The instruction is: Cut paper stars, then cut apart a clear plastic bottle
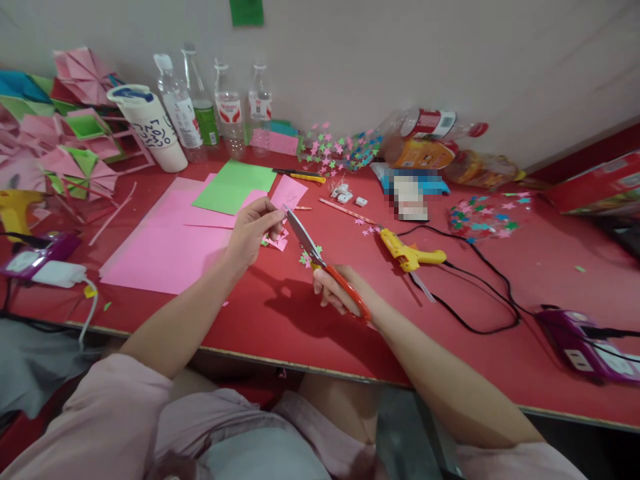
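My right hand [334, 288] is wrapped round the orange-red handles of a pair of scissors [304, 237], whose blades point up and left. At the blade tips, my left hand [254, 230] pinches a tiny piece of pink paper [285, 209], mostly hidden by the fingers. Beneath the blades lie small green paper stars [306, 257]. Pink paper scraps [278, 241] rest on the red table just right of my left hand. Behind it is a pink paper piece with pencil marks [293, 190].
Pink sheets [165, 250] and a green sheet [235, 188] lie to the left. A yellow glue gun [411, 253] with a black cord sits right, near a purple power strip [583, 340]. Behind are a utility knife [307, 177], a pencil [345, 211] and upright bottles [230, 110].
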`<state>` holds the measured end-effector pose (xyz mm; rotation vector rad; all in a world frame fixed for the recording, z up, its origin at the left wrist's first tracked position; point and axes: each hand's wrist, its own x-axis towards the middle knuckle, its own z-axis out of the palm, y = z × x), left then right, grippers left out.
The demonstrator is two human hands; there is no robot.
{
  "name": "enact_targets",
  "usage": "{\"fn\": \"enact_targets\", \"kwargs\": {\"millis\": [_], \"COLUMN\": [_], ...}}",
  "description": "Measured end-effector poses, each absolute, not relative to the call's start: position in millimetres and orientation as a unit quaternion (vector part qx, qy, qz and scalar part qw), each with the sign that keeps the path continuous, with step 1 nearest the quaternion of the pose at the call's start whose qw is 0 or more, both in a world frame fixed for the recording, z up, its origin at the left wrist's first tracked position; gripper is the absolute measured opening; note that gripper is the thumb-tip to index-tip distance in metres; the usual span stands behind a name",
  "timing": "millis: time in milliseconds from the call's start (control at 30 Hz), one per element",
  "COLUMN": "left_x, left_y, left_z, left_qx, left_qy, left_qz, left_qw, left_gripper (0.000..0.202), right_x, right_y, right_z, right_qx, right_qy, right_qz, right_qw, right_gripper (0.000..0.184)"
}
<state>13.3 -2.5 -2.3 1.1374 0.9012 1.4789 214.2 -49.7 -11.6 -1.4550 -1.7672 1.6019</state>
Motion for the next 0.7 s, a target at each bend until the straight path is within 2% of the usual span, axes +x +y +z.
{"fn": "enact_targets", "kwargs": {"millis": [200, 700], "left_x": [15.6, 16.9], "left_y": [-3.0, -3.6], "left_z": [-4.4, -4.3], "left_qx": [0.458, 0.452], "left_qy": [0.367, 0.362], "left_qz": [0.618, 0.617], "left_qw": [0.523, 0.532], "left_gripper": [0.015, 0.015], "right_x": [211.0, 203.4], "right_y": [-51.3, -64.5], "right_z": [-11.8, 4.7], "right_qx": [-0.509, -0.532], "right_qy": [-0.616, -0.614], "right_qz": [0.573, 0.548], "right_qw": [0.182, 0.200], "right_gripper": [0.054, 0.051]}}
